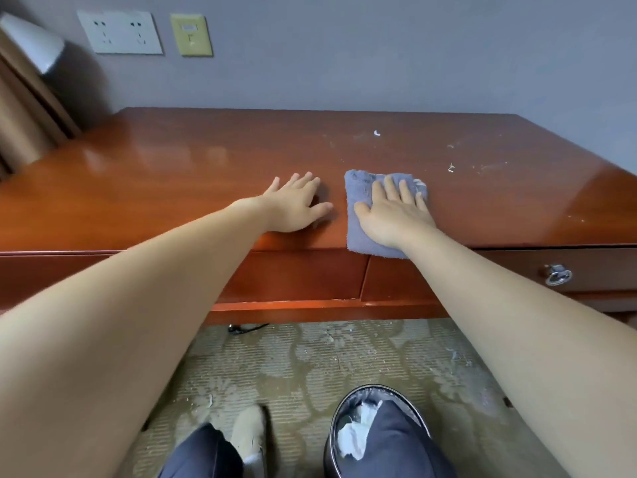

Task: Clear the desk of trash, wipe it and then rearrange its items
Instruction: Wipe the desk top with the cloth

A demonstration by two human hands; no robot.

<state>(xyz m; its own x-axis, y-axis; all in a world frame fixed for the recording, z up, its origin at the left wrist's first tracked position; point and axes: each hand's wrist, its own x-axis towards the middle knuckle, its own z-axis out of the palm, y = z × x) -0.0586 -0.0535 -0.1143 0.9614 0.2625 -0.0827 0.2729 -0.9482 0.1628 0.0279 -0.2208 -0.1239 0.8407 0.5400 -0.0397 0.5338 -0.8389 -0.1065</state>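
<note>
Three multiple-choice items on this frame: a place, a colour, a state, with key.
1. Where is the cloth? A) on the floor B) at the front edge of the desk, under the right hand C) on the wall
2. Its colour? A) red B) yellow C) blue-grey
3. The left hand is: A) flat on the desk B) a fist C) gripping the cloth
Key: 1 B, the right hand presses it there; 2 C, blue-grey against red-brown wood; 3 A, palm down beside the cloth.
</note>
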